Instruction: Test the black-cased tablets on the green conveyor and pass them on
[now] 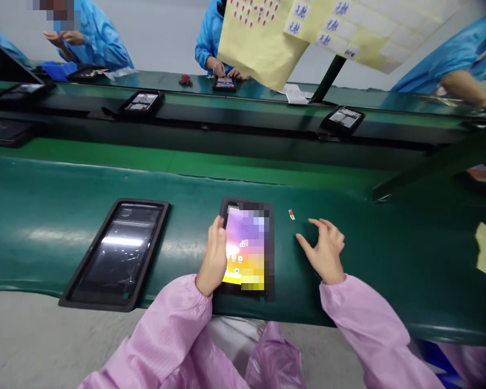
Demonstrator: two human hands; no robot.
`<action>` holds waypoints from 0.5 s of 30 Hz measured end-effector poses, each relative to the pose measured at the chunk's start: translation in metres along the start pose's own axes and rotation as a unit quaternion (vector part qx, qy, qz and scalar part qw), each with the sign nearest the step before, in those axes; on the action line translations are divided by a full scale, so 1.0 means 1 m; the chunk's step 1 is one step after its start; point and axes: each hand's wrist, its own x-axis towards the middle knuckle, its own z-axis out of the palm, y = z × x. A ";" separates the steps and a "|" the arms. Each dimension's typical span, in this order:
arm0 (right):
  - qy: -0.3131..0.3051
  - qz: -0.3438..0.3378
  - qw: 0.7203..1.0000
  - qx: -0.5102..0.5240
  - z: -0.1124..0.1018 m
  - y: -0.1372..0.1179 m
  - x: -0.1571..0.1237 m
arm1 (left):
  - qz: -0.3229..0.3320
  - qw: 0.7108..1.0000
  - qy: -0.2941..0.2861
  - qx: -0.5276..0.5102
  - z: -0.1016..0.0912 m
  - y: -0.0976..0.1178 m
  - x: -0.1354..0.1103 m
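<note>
A lit tablet (247, 248) with a purple and yellow screen lies in a black tray on the green belt in front of me. My left hand (214, 259) grips the tablet's left edge, fingers curled over it. To the right of the tablet, my right hand (326, 249) hovers just over the belt with fingers spread and nothing in it. A tiny red and white piece (291, 214) lies on the belt just beyond my right hand. Both arms wear pink sleeves.
A second dark tablet in a black tray (115, 254) lies to the left. More trays (141, 102) (343, 119) sit on the far belt. People in blue coats work across the line. Yellow label sheets (267, 38) hang overhead on a dark post (328, 78).
</note>
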 end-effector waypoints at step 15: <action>-0.228 -0.075 0.968 0.075 0.023 -0.073 -0.045 | 0.126 0.907 -0.099 0.390 -0.018 -0.037 -0.011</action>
